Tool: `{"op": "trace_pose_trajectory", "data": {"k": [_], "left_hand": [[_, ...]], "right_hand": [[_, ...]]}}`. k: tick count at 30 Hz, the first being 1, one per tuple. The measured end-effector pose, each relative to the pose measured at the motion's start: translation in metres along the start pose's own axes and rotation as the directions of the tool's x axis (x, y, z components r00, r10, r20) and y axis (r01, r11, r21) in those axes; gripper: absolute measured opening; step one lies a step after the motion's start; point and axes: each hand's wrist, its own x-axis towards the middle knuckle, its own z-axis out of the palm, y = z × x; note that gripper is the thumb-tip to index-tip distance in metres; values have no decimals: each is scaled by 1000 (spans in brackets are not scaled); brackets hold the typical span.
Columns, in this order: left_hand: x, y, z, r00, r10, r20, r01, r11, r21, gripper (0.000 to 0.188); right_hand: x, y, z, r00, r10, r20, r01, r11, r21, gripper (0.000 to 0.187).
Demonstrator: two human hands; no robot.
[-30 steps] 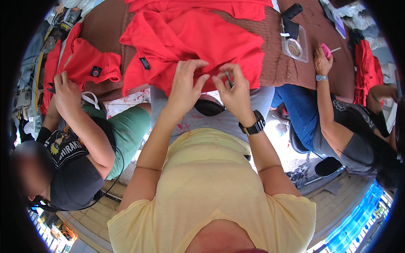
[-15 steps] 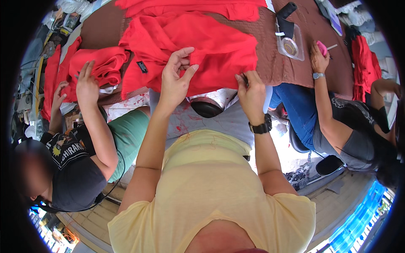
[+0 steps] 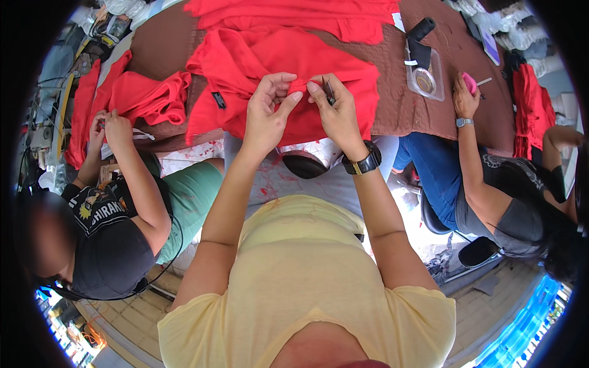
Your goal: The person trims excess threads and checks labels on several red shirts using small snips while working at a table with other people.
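A red garment lies spread on the table in front of me, a small black label showing on its left part. My left hand pinches a bit of the cloth between thumb and fingers. Close beside it, my right hand has its thumb and forefinger at the same spot of cloth. Small dark thread snips are tucked in my right hand, their pointed end sticking up between the fingers. The fingertips partly hide the pinched spot.
More red cloth lies at the far side of the brown-covered table. A clear plastic box with a tape roll stands right of the garment. Co-workers sit on both sides, the left one at a red piece. Threads lie on my lap.
My right hand has moved up and left from the garment's near right edge to meet my left hand. The left co-worker's hands have come together.
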Motion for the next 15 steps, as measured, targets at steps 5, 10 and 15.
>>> {"op": "trace_pose_trajectory", "data": {"k": [5,10,15], "left_hand": [[2,5,-3,999,31,-12,-30,997,74,19],[2,-4,0,984,176,-22,-159,931,329,6],[-5,0,2,981,-190,-25,183,970,-161,6]], "right_hand": [[4,-7,-5,999,4,47,-5,1000,13,15],[-2,-18,-8,998,-45,50,51,992,-116,14],[-13,-35,5,956,-177,-233,139,976,-168,25]]}}
